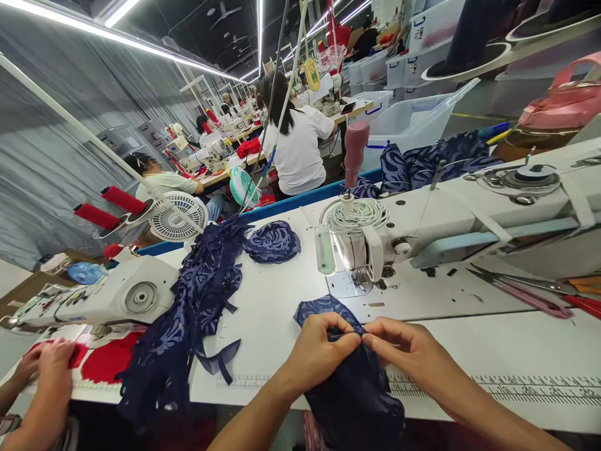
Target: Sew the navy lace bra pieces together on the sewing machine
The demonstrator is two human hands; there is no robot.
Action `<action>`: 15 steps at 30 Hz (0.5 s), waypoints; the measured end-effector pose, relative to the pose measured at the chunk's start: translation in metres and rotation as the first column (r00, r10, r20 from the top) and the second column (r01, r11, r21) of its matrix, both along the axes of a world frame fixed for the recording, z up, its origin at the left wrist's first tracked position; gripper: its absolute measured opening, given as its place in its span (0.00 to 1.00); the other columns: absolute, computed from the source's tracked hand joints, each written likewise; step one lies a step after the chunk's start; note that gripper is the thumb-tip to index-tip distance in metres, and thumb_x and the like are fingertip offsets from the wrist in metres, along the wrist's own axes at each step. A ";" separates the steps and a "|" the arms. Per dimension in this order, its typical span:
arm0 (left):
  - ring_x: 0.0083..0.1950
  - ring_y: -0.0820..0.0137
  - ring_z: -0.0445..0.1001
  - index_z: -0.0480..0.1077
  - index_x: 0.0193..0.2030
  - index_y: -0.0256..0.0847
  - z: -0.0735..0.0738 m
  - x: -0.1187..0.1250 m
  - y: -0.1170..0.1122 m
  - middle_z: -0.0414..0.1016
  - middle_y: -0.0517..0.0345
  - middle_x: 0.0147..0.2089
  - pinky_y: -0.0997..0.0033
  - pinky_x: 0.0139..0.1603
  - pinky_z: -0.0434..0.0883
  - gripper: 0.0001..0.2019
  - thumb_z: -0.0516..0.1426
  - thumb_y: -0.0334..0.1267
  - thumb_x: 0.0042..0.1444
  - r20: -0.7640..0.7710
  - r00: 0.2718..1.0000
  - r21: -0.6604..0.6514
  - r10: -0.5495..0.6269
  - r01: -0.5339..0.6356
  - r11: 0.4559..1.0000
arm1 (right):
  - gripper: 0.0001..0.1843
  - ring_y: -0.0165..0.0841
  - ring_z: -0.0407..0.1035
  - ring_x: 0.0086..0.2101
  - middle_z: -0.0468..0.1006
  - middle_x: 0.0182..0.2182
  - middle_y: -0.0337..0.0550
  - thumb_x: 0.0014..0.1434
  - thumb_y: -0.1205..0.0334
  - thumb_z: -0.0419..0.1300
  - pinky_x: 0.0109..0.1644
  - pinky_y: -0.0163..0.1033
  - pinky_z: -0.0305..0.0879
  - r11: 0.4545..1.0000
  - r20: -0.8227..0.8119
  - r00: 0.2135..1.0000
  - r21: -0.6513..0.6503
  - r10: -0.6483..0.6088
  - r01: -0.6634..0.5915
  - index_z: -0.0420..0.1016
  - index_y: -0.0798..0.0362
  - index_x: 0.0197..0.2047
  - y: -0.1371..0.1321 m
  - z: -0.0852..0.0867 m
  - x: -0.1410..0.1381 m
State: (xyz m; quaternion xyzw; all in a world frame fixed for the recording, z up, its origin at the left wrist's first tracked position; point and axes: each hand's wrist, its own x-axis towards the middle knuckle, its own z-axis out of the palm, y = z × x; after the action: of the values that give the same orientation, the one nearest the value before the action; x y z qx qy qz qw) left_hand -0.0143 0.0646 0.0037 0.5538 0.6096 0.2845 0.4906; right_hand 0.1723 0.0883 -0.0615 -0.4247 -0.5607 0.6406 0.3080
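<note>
A piece of navy patterned fabric [352, 382] hangs over the table's front edge, its upper end lying on the white table. My left hand [323, 344] pinches its edge between thumb and forefinger. Close beside it, my right hand [404, 344] pinches the same edge, the fingertips of both hands almost touching. Just beyond my hands stands the sewing machine [370, 250], its needle area above a metal plate. A small stack of navy cut pieces [272, 242] lies to the left of the machine head.
A heap of navy fabric strips [201, 282] spills over the front edge at left. Scissors [526, 291] lie at right. Printed ruler markings [516, 388] run along the front. A co-worker's hands [51, 363] work red fabric [110, 357] at far left. A blue-edged bin holds more navy fabric [436, 160] behind.
</note>
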 end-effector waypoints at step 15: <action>0.45 0.62 0.72 0.69 0.34 0.44 -0.015 -0.003 -0.010 0.73 0.58 0.37 0.55 0.62 0.63 0.07 0.55 0.40 0.63 -0.174 0.984 0.374 0.045 0.024 0.927 | 0.18 0.43 0.74 0.45 0.81 0.45 0.49 0.66 0.50 0.52 0.46 0.46 0.70 0.753 0.395 0.826 0.655 -0.403 0.054 0.82 0.45 0.46 0.008 0.014 0.093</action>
State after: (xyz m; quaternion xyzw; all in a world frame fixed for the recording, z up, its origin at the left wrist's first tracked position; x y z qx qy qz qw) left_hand -0.0176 0.0547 -0.0114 0.6573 0.5887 0.3472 0.3176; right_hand 0.2651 0.0960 -0.0471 -0.5224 -0.7411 0.2391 0.3474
